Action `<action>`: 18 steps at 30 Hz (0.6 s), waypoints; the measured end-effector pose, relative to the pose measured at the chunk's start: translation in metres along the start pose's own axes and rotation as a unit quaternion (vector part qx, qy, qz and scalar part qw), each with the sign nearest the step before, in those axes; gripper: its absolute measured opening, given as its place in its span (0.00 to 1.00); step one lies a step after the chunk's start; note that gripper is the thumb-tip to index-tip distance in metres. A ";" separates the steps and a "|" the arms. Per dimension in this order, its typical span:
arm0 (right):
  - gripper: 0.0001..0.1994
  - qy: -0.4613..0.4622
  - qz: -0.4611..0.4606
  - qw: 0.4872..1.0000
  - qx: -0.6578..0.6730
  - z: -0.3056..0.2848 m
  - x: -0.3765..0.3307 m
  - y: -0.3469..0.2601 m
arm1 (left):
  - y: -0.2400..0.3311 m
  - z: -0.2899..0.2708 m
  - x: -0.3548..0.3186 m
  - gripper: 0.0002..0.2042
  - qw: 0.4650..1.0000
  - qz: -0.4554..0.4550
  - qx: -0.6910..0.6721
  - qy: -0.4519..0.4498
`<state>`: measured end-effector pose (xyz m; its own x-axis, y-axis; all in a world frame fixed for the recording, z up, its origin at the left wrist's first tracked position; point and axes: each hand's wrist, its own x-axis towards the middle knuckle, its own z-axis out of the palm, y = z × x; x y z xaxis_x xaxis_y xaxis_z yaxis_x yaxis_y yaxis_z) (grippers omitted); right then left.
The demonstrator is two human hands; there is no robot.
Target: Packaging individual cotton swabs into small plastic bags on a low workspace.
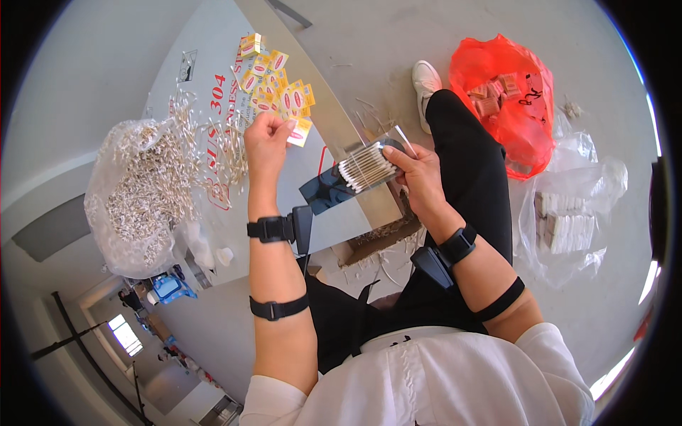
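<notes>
My right hand (419, 174) grips a pack of cotton swabs (367, 168), its thumb pressed on top. The swabs lie side by side in clear plastic, and a dark printed flap (327, 190) extends from the pack toward the left. One loose swab (406, 142) stands out above the fingers. My left hand (266, 138) is closed in a pinch on a small yellow-and-white box (299, 132), next to a pile of similar boxes (273, 85) on the table. Its fingers partly hide that box.
A clear bag spilling cotton swabs (145, 202) lies on the table's left side. Below the table edge stands a cardboard box (376, 241) with loose swabs. On the floor to the right are a red plastic bag (529, 135) with pinkish packets and a clear bag of white packs (568, 220).
</notes>
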<state>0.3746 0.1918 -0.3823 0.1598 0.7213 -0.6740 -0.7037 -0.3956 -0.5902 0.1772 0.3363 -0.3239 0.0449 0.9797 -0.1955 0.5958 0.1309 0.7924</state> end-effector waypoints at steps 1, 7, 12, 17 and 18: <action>0.04 0.002 0.003 1.000 -0.009 0.001 0.000 0.000 | 0.002 0.000 -0.013 0.09 1.000 -0.001 0.000 0.000; 0.04 0.001 -0.022 1.000 0.011 0.008 -0.003 0.000 | 0.002 0.015 -0.078 0.08 0.990 -0.064 -0.037 -0.119; 0.05 -0.005 -0.018 1.000 -0.010 0.005 -0.002 0.002 | -0.004 0.026 -0.086 0.08 0.998 -0.030 -0.009 -0.063; 0.05 -0.012 -0.024 1.000 -0.004 0.006 -0.005 -0.002 | 0.004 0.037 -0.083 0.08 0.996 -0.022 0.003 -0.085; 0.05 -0.011 -0.022 1.000 -0.002 0.006 -0.006 -0.003 | 0.007 0.039 -0.082 0.07 0.995 -0.031 0.000 -0.098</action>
<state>0.3716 0.1921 -0.3744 0.1757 0.7507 -0.6368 -0.6928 -0.3653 -0.6218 0.2091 0.2512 -0.3255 0.1635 0.9210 -0.3536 0.6020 0.1908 0.7753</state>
